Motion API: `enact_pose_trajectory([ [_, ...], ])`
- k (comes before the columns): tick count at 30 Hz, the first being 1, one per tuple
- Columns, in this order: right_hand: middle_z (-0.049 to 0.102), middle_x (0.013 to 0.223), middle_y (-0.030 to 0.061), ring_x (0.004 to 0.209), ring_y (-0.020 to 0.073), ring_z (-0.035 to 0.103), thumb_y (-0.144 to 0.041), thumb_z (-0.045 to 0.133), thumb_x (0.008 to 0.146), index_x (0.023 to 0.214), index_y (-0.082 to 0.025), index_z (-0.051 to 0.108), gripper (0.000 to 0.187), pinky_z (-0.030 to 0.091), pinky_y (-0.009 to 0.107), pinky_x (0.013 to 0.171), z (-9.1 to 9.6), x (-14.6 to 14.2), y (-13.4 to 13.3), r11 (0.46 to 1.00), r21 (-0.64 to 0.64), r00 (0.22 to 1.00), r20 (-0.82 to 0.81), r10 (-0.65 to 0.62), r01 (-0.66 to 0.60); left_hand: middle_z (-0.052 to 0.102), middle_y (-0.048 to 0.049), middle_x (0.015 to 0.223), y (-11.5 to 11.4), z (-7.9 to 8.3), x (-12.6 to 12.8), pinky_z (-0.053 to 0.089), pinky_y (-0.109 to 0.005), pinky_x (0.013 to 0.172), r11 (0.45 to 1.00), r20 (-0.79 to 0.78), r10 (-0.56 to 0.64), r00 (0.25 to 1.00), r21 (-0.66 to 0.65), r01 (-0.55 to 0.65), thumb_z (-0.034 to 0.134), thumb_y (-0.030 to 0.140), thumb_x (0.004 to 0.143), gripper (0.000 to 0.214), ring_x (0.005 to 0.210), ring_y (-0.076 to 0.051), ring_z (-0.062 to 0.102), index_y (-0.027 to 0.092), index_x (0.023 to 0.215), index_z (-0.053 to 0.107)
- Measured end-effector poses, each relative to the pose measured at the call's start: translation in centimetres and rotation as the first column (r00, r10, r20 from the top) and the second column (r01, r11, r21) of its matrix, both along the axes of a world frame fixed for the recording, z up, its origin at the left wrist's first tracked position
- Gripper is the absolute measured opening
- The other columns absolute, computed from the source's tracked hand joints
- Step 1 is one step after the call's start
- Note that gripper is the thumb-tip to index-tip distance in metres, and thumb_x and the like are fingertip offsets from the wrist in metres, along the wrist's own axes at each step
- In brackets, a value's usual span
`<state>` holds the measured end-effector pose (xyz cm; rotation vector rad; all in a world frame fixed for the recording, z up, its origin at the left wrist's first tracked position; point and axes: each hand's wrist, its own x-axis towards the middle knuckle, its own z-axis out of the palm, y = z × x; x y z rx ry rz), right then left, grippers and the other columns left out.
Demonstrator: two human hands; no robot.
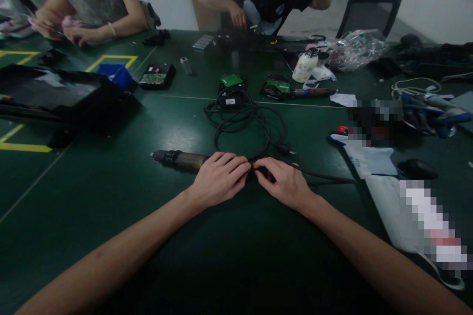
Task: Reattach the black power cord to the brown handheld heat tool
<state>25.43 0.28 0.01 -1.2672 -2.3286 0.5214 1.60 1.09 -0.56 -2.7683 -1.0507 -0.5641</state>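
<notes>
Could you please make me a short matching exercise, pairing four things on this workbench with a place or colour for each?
Things
1. Nearer screwdriver
2. Small bin
3. Bottle
4. Plug

Places and colours
A. Just beyond the right hand
B. To the left of the crumpled clear plastic
C. Rear end covered by the left hand
D. Blue

Right pairs: 1-C, 2-D, 3-B, 4-A
</notes>
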Motion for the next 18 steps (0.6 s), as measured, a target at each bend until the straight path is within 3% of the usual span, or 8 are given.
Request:
enact_pose_trajectory([
  [18, 0.076, 0.111, 0.0030, 0.080, 0.0158, 0.070, -0.025, 0.059, 0.104, 0.119, -0.025, 0.063, 0.016, 0.048, 0.028, 0.067, -0.09, 0.05, -0.01, 1.000, -0.002, 1.000, -0.001, 0.005, -0.005, 0.072, -0.0062, 0.128, 0.02, -0.12, 0.00, 0.051, -0.042, 0.092, 1.000, 0.005, 0.003, 1.000, 0.005, -0.003, 0.058, 0.032, 0.102, 0.026, 0.112, -0.024, 0.067, 0.022, 0.124, 0.067],
])
